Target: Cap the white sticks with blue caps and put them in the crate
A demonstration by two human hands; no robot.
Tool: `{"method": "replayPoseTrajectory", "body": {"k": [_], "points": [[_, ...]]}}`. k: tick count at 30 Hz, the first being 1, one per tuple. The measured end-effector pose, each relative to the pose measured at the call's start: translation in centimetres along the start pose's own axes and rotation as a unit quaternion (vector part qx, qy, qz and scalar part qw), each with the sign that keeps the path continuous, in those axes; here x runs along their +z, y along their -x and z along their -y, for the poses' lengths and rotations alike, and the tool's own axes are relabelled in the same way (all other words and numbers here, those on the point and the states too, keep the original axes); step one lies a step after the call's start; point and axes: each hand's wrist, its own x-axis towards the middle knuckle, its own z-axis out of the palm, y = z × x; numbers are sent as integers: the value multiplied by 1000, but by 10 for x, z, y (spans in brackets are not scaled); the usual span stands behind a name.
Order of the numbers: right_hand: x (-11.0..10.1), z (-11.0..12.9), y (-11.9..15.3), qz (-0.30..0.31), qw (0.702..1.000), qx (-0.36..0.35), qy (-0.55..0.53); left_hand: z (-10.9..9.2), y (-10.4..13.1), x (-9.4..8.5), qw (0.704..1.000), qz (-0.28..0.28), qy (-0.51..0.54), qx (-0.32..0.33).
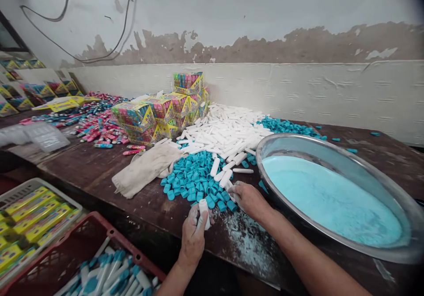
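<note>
My left hand (194, 234), dusted with white powder, is closed round a white plastic tube (204, 214) held nearly upright at the table's front edge. My right hand (243, 195) has its fingers together at the front of the white tubes, by the blue caps (195, 176); its fingertips touch a white tube (225, 178), and whether they grip it is hard to make out. Behind lies a large heap of white tubes (228, 126). To the right stands a wide metal basin (331, 143) holding light blue powder (327, 199).
A cloth glove (145, 170) lies left of the caps. Stacked display boxes (159, 112) and colourful markers (99, 126) are farther back. At the lower left are a red crate (96, 225) of capped tubes and a white basket (43, 183). Spilled powder (251, 238) marks the table.
</note>
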Motion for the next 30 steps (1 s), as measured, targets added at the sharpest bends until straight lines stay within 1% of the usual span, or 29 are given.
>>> {"method": "replayPoseTrajectory", "body": {"k": [3, 6, 10, 13, 16, 20, 22, 23, 25, 27, 30], "points": [[7, 6, -9, 9, 998, 17, 61, -1, 0, 1, 1000, -3, -7, -1], [12, 9, -12, -1, 997, 13, 78, -3, 0, 1, 1000, -5, -7, -1], [12, 11, -6, -22, 996, -8, 82, -5, 0, 1, 1000, -1, -14, 4], [8, 12, 4, -24, 998, -27, 55, -6, 0, 2, 1000, 0, -17, 6], [5, 13, 15, -20, 999, -39, 5, -9, 0, 3, 1000, -2, -17, 1], [5, 16, 28, -40, 996, -58, -48, -13, 1, 5, 1000, -18, -12, -4], [4, 17, 33, -50, 995, -57, -66, -14, 1, 5, 1000, -15, -13, 4], [2, 16, 35, -53, 994, -56, -82, -15, 1, 5, 1000, -5, -18, 9], [-3, 15, 40, -55, 988, -51, -136, -18, 1, 3, 999, 33, -33, 22], [-12, 13, 45, -44, 976, -44, -209, -22, 1, 1, 994, 92, -53, 33], [-24, 11, 54, -8, 954, -38, -296, -30, 2, -2, 978, 188, -83, 37]]}}
